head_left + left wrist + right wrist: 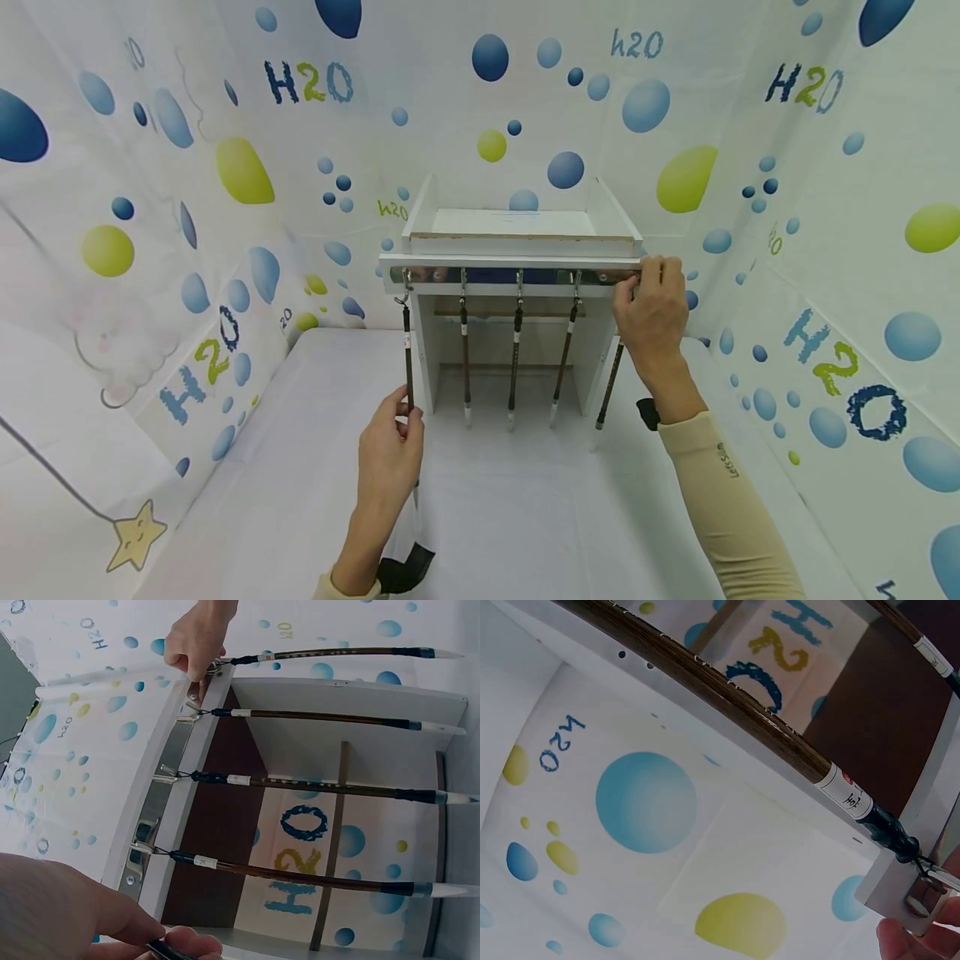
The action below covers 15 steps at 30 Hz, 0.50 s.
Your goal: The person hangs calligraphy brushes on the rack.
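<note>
Several calligraphy brushes hang by cord loops from a metal hook rail [491, 276] along the front of a white shelf unit. My left hand [392, 446] pinches the handle of the leftmost brush [407, 350], whose top is at the leftmost hook [406, 279]. In the left wrist view, thumb and fingers close on its dark shaft [166, 950]. My right hand [654, 312] grips the rail's right end, fingers over the top. Close beside it, the rightmost brush [611, 383] hangs aslant; its loop is on a hook [939, 876] in the right wrist view.
The shelf unit has a shallow open tray [517, 243] on top and an open space below, where brush tips hang. It stands on a white-covered table [510, 517] before a white backdrop [450, 92] printed with bubbles and lettering.
</note>
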Each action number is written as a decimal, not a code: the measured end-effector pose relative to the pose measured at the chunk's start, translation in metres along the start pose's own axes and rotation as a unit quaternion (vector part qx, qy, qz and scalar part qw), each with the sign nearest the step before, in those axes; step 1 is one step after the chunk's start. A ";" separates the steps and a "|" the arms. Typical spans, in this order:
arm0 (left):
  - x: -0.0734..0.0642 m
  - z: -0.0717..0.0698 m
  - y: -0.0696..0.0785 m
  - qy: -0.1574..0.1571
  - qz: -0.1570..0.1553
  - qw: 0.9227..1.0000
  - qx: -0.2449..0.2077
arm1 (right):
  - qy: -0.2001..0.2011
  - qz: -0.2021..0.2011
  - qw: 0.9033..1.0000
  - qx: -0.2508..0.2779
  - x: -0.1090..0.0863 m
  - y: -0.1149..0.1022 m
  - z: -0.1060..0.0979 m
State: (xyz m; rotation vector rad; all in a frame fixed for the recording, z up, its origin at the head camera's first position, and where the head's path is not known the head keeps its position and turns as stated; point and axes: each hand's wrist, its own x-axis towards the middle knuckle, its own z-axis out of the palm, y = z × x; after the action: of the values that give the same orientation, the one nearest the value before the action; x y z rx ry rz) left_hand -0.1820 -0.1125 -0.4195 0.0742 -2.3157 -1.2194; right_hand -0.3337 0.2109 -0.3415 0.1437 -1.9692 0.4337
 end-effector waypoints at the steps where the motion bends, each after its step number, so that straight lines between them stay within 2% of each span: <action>1: 0.000 0.000 0.000 -0.002 -0.002 1.000 0.000 | -0.002 0.001 1.000 -0.001 0.000 0.000 0.000; 11: 0.002 0.000 0.001 -0.004 0.012 1.000 -0.006 | 0.002 0.009 1.000 0.008 0.000 0.000 0.002; 15: 0.002 0.001 0.001 -0.011 0.004 1.000 -0.013 | 0.003 0.005 1.000 0.004 0.000 0.001 0.002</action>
State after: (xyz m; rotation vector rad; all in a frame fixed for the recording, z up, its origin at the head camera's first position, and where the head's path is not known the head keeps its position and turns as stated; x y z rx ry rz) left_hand -0.1845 -0.1122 -0.4184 0.0429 -2.3161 -1.2512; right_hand -0.3352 0.2108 -0.3426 0.1373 -1.9630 0.4493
